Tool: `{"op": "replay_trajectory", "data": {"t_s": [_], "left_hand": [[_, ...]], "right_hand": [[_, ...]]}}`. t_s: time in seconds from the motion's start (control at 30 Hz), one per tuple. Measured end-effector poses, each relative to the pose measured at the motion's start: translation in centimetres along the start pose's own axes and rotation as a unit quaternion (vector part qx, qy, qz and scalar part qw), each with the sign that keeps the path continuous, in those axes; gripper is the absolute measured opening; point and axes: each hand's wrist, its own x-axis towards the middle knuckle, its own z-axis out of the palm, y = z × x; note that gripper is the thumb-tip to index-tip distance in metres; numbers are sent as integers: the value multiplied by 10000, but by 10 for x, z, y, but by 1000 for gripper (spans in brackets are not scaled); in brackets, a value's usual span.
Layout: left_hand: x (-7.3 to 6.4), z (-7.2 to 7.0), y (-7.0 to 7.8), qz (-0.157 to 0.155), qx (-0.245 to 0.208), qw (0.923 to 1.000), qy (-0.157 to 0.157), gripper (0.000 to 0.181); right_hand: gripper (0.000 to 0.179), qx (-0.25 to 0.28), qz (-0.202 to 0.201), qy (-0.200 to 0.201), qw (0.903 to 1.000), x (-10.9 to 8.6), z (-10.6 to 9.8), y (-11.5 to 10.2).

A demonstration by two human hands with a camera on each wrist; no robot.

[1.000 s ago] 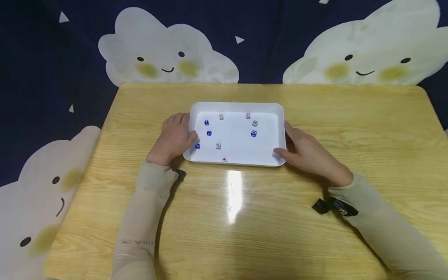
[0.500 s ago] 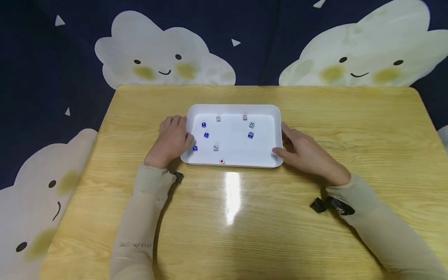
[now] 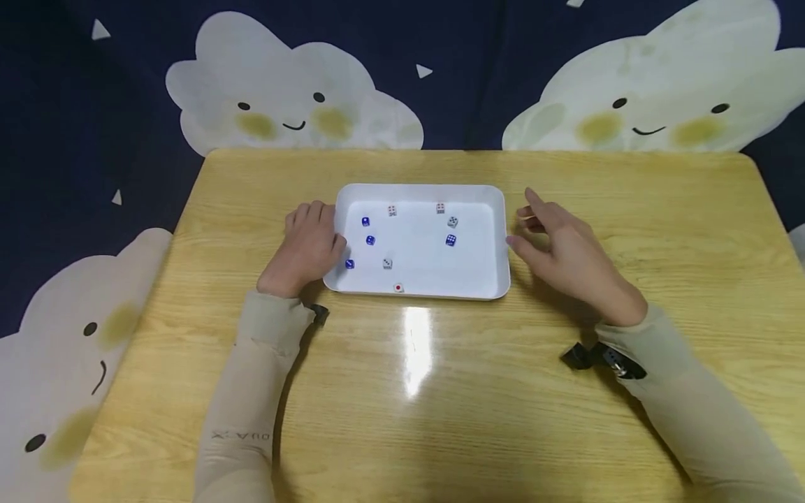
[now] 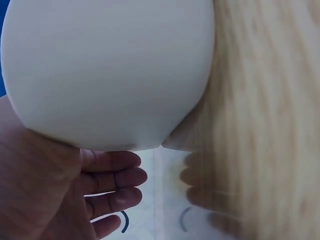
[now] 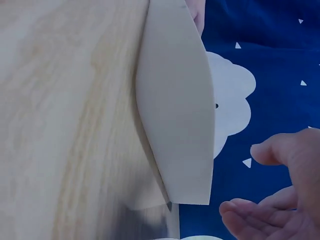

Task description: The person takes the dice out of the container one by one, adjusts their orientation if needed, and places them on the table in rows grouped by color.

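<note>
A shallow white tray (image 3: pixel 418 279) with raised walls sits on the wooden table, its outer side filling much of both wrist views. My left hand (image 3: pixel 306 244) grips its left end, thumb over the rim and fingers along the outside. Several small dice lie scattered inside: blue ones such as the blue die (image 3: pixel 451 240), white ones with dark pips such as the white die (image 3: pixel 387 263), and white ones with red pips such as the red-pipped die (image 3: pixel 398 288). Off the tray's right end, my right hand (image 3: pixel 566 258) is held with fingers loosely spread, gripping nothing.
The light wooden table (image 3: pixel 490 405) has a bright glare strip in front of the tray. Behind and to the left hangs a dark blue cloth (image 3: pixel 465 42) printed with smiling clouds. Black wrist straps show at both sleeve cuffs.
My right hand has let go of the tray's right end and moved a little away to the right and back. My left hand keeps its grip; the dice stay as they lay.
</note>
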Motion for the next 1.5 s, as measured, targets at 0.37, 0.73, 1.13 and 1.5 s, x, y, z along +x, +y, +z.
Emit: {"op": "replay_trajectory", "data": {"t_s": [0.37,0.73,1.13,1.5], "left_hand": [[-3,1,2,-135,-63,9999,-56,48],[3,0,10,-126,245,9996,67,43],[7,0,16,-83,262,9996,37,42],[8,-4,14,-27,266,9996,-57,43]], "right_hand": [[73,-48,-453,354,9983,16,-2,-14],[69,-109,-866,166,9960,47,0,-34],[55,80,-909,119,9958,62,10,-35],[38,140,-1022,-155,9945,66,23,-28]]}}
